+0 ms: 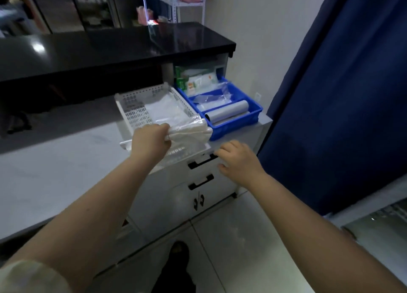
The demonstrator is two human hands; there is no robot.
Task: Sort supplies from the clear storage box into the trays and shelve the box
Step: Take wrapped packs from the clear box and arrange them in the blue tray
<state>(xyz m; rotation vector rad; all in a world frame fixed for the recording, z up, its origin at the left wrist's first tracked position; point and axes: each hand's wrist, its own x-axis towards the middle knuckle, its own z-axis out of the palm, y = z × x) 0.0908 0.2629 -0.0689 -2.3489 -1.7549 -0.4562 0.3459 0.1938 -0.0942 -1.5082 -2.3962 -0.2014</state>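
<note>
Your left hand (152,140) is clenched on a plastic-wrapped white bundle (189,130), which lies across the front rim of the white tray (134,107) at the surface's (263,122) front edge. This item is going in but is not yet let go. The tray already holds more pale plastic-wrapped stock behind it. Just beside it, toward the right edge, the blue tray (253,114) holds a grey roll (229,111), loose clear film and green-printed packets (196,81) at its back, so a good part of the sorting looks done.

A clear plastic edge (187,150) shows under your left hand. Whether that is the storage box I cannot tell, and nothing shows it shelved, so count that step as left.

Your right hand (237,160) is loosely curled and grasps nothing, near the top drawer handle (202,161).
</note>
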